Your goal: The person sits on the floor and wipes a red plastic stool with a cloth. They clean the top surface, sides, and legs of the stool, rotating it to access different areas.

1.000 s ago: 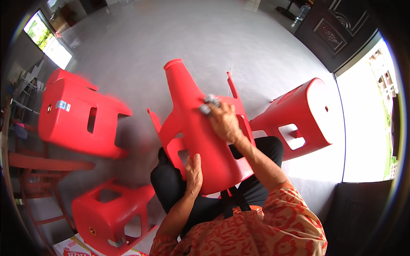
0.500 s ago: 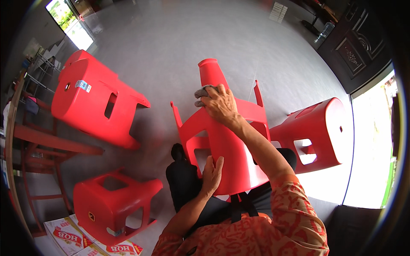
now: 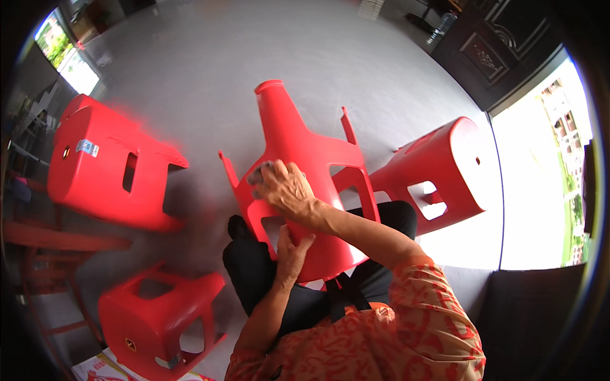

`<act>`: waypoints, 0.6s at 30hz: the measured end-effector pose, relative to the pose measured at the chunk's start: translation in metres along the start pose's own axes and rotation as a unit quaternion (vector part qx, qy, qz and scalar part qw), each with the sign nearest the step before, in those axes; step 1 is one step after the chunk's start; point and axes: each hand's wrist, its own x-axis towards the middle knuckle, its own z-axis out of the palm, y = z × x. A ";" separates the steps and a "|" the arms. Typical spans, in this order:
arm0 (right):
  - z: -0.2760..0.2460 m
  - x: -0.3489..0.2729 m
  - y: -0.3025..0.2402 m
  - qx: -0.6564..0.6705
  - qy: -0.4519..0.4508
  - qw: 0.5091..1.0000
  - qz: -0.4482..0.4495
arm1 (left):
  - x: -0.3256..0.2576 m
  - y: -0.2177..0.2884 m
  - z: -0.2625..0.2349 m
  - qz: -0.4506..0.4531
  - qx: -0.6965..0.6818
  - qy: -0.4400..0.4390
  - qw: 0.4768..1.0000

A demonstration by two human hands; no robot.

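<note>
A red plastic stool lies on its side across my lap, its legs pointing away from me. My right hand is closed on a grey cloth and presses it on the stool's side panel, near the base of a leg. My left hand grips the same stool by the edge of a side opening near the seat end, thumb on the panel. Its other fingers are partly hidden behind the plastic.
Red stools lie on their sides to the left, lower left and right. Printed cardboard sits under the lower-left one. A dark wooden frame stands at far left. A dark carved door stands beside the bright doorway.
My right hand has drawn the cloth from the leg down toward me onto the side panel. My left hand still holds the stool. The whole view has shifted and tilted a little.
</note>
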 end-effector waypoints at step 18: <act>-0.061 -0.146 -0.037 0.158 0.097 0.973 0.137 | -0.006 -0.012 -0.020 -0.030 -0.124 -0.041 0.991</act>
